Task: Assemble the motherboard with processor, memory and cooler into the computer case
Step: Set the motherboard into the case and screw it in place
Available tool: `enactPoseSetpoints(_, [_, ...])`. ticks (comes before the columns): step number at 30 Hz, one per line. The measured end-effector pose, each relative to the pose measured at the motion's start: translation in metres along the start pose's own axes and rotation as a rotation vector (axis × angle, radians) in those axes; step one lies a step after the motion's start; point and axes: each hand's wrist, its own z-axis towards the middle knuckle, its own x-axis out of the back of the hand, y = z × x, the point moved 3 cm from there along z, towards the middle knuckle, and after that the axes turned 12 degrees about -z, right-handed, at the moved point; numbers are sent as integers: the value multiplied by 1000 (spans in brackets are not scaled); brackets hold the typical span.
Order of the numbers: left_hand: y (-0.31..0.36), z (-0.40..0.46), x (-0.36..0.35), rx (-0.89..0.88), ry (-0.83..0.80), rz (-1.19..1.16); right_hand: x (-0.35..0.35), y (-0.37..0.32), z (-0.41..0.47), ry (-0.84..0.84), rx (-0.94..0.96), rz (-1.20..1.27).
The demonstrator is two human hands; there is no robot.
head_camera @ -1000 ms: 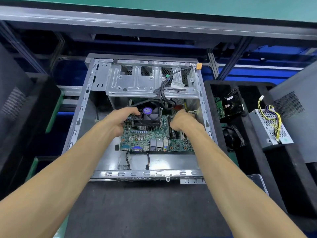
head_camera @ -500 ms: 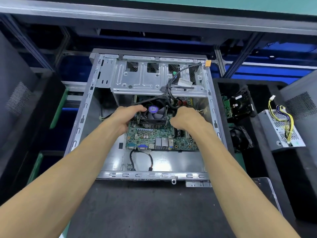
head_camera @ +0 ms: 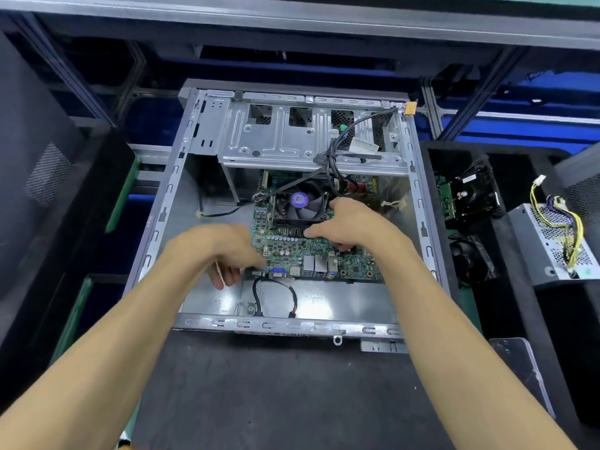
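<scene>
A: Green motherboard lies inside the computer case. What changed?

B: The left hand left the cooler for the board's near-left corner, fingers curled at its edge. The right hand stays on the cooler's right side.

A: So, likely final seating. Room?

B: Bare case floor before both hands; 1 drive cage overhangs beyond them.

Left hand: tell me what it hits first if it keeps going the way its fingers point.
The left hand points right, fingertips at the motherboard near-left corner. Going on, it would likely meet that board edge and the blue port first; height is unclear.
</scene>
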Motion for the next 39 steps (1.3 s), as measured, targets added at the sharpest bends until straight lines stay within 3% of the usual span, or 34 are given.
enactPoseSetpoints(4, [-6, 2, -17, 15, -122, -45, -1, -5, 2, 31, 33, -38])
enactPoseSetpoints(9, [-8, 8, -20, 39, -121, -157, 0, -6, 3, 92, 22, -96])
enactPoseSetpoints(14, [-7, 4, -24, 31, -162, -63, -1, -4, 7, 130, 14, -105])
enactPoseSetpoints(17, [-7, 2, -26, 59, -133, -13, -4, -2, 9, 138, 23, -115])
enactPoseSetpoints(22, [-9, 5, -20, 45, -17, -232, -8, 1, 15, 101, 19, -105])
enactPoseSetpoints(29, [-14, 2, -14, 11, -47, -159, -8, 1, 19, 46, -11, -91])
enactPoseSetpoints(35, [-18, -3, -8, -136, -8, -37, -11, 4, 23, 36, 24, -50])
enactPoseSetpoints(39, [-15, -13, -8, -300, -114, -115, -12, 5, 26, 25, 7, -61])
